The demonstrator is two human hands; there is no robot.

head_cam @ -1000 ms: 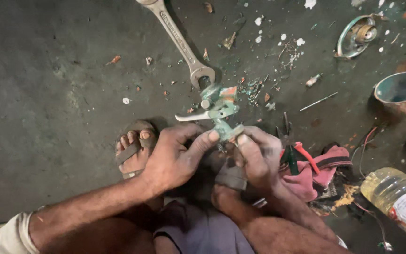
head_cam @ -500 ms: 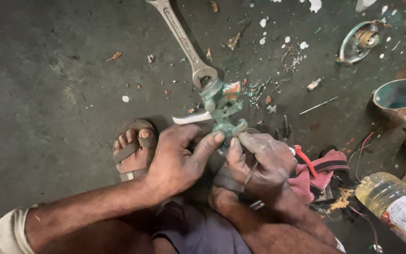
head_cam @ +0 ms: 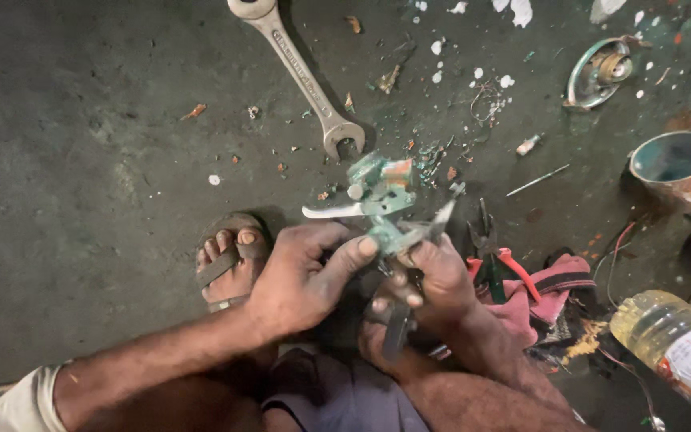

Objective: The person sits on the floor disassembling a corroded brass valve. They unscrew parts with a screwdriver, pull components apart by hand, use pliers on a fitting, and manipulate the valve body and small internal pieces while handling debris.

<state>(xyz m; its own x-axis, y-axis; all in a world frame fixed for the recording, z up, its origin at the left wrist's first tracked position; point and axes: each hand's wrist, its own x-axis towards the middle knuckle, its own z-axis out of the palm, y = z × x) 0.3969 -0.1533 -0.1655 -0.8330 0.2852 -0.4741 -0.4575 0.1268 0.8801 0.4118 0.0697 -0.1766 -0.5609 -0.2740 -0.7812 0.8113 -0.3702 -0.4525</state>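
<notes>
Since a moment ago your right hand (head_cam: 433, 280) has taken up a dark hand tool (head_cam: 409, 276) and set its tip against the green metal part (head_cam: 377, 196), which your left hand (head_cam: 301, 276) has tilted slightly. Your left fingers are closed on that part's lower end, holding it above the grimy floor (head_cam: 81, 160), just below the open-end wrench (head_cam: 301, 76). Your right fist is wrapped around the tool's handle, beside the red-handled pliers (head_cam: 493, 256) lying on the pink cloth (head_cam: 549, 292).
</notes>
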